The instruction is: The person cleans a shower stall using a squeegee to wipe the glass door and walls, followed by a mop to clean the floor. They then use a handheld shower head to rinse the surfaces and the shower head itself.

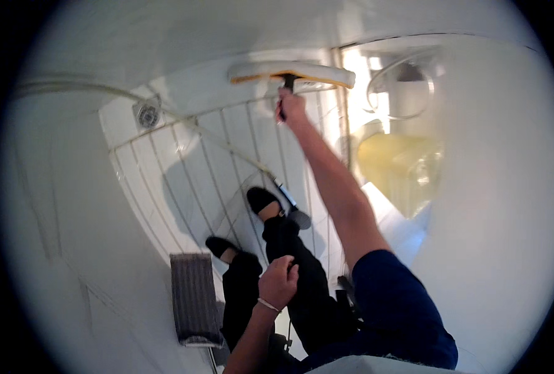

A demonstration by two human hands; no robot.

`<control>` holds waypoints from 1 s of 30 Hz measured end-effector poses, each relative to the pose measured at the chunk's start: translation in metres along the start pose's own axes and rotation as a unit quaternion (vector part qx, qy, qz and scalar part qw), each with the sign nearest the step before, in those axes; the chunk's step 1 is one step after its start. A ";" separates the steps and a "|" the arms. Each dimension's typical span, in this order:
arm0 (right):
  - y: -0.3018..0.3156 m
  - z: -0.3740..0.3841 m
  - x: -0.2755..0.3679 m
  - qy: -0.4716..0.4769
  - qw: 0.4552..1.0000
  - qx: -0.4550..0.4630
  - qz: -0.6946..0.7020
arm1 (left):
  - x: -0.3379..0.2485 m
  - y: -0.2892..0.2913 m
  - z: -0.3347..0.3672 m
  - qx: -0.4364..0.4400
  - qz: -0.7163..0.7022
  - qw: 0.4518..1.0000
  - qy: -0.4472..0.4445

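My right hand (pixel 291 106), at the end of an outstretched arm, is closed round the black handle of a wide squeegee (pixel 292 70). The squeegee has a long white head with a yellow-orange strip along its near side. It is held at the far side of the white slatted floor (pixel 193 168), by the pale wall; whether it touches the wall I cannot tell. Close to my thigh, my left hand (pixel 279 283) is curled into a loose fist, and nothing shows in it. A pale band circles that wrist.
A hand shower (pixel 299 218) lies beside my right shoe (pixel 263 199), its pale hose (pixel 221 142) running to the far left. A round drain (pixel 147 115) is at far left. Left of my legs stands a grey ribbed panel (pixel 194 296). On the right is a yellowish translucent object (pixel 398 165).
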State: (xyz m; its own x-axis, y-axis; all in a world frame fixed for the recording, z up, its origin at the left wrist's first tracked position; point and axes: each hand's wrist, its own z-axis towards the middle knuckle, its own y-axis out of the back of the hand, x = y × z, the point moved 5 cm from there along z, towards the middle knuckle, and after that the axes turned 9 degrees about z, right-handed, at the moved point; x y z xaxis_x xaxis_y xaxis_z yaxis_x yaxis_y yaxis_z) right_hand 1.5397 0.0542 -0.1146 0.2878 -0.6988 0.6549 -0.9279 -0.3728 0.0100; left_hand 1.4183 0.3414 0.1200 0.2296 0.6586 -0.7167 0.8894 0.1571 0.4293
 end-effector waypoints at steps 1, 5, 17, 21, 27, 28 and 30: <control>0.007 -0.014 0.015 0.058 0.996 -0.034 -0.061 | 0.003 -0.004 0.001 0.001 -0.003 1.000 0.005; 0.051 -0.047 0.111 0.202 0.976 -0.030 -0.069 | 0.024 -0.026 0.000 -0.006 -0.021 0.999 0.039; 0.101 -0.198 0.344 0.289 0.949 -0.062 0.112 | 0.080 -0.002 -0.066 -0.089 0.053 0.993 0.065; 0.129 -0.333 0.456 0.304 0.939 0.062 0.149 | 0.053 0.061 -0.111 -0.124 -0.060 0.987 0.083; 0.139 -0.435 0.540 0.336 0.909 0.216 0.115 | 0.049 0.099 -0.155 -0.109 0.029 0.979 0.168; 0.139 -0.413 0.522 0.319 0.922 0.167 0.140 | 0.053 0.095 -0.158 -0.078 0.058 0.977 0.192; 0.137 -0.343 0.461 0.301 0.944 0.040 0.129 | 0.055 0.087 -0.161 -0.043 0.082 0.978 0.189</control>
State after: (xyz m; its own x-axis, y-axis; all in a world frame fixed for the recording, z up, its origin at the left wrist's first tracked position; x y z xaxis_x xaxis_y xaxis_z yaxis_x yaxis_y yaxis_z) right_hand 1.4638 -0.1096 0.4479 -0.1539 -0.3078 0.9389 -0.9207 -0.3002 -0.2494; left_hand 1.4451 0.5095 0.2066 0.1889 0.9023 -0.3876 0.8128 0.0778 0.5773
